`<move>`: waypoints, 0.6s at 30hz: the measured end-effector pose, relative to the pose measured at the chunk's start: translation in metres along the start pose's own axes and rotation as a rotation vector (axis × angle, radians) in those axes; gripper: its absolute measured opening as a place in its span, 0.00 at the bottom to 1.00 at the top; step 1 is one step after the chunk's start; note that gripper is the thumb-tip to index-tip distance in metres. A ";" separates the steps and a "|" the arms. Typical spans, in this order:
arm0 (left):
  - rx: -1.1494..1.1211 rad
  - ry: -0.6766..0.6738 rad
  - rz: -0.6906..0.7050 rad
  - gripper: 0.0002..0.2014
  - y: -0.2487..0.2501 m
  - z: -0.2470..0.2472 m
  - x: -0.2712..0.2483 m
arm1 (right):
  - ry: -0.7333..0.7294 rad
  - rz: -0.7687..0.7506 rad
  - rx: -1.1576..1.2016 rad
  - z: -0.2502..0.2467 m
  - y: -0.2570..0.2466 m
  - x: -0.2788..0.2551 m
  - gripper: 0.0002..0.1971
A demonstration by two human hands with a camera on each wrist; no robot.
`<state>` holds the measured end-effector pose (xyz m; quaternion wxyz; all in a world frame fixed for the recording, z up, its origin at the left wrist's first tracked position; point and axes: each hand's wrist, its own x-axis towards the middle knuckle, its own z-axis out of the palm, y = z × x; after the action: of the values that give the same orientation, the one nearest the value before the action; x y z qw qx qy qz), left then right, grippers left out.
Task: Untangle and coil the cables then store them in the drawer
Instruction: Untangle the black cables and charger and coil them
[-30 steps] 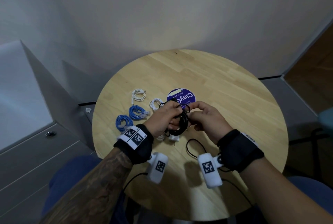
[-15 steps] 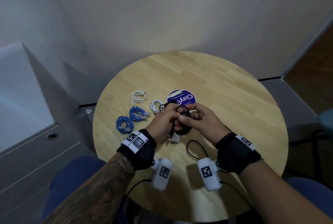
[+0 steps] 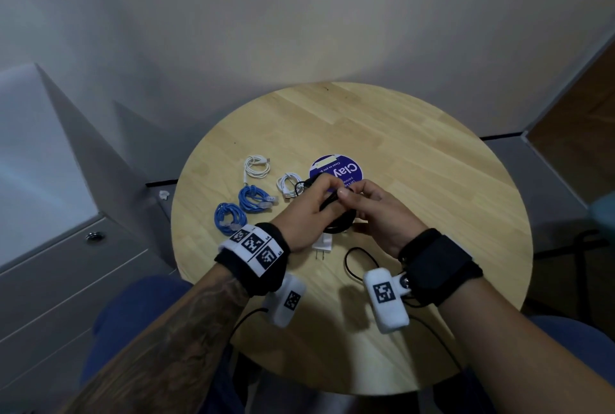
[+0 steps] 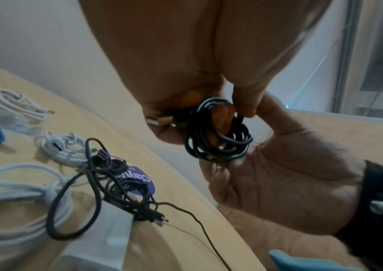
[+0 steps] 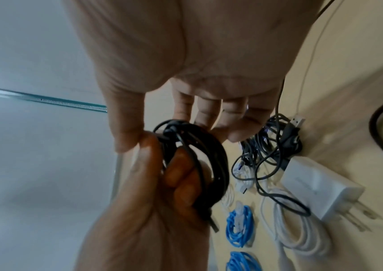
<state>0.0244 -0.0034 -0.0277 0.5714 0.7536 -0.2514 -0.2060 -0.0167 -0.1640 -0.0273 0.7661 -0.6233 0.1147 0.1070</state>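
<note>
**Coiling the black cable above the table**

Head view: both hands meet over the table, near its purple sticker. Left of the sticker lie two blue coils and two white coils, apparently finished.

Left wrist view: the left hand grasps the black coil; a dark tangle rests on the sticker, still to do.

Right wrist view: the right hand pinches the coil's top. No drawer shown open; storing remains.

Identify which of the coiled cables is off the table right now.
The black coiled cable, held between the left hand and right hand. The two blue coils and two small white coils lie on the round wooden table.
</note>
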 end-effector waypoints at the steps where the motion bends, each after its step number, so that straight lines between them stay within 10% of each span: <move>1: -0.018 0.017 0.010 0.07 0.001 0.001 0.000 | 0.012 -0.019 0.000 0.002 0.000 -0.001 0.17; 11: -0.537 0.081 -0.101 0.06 0.006 0.004 0.005 | 0.090 -0.206 -0.076 0.004 -0.002 -0.003 0.09; 18: -0.400 -0.019 -0.092 0.05 0.005 0.005 0.003 | 0.055 -0.148 -0.006 0.007 -0.009 -0.005 0.10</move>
<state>0.0227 -0.0105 -0.0240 0.6973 0.6339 -0.1760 -0.2847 -0.0186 -0.1595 -0.0163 0.7667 -0.6349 0.0890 0.0333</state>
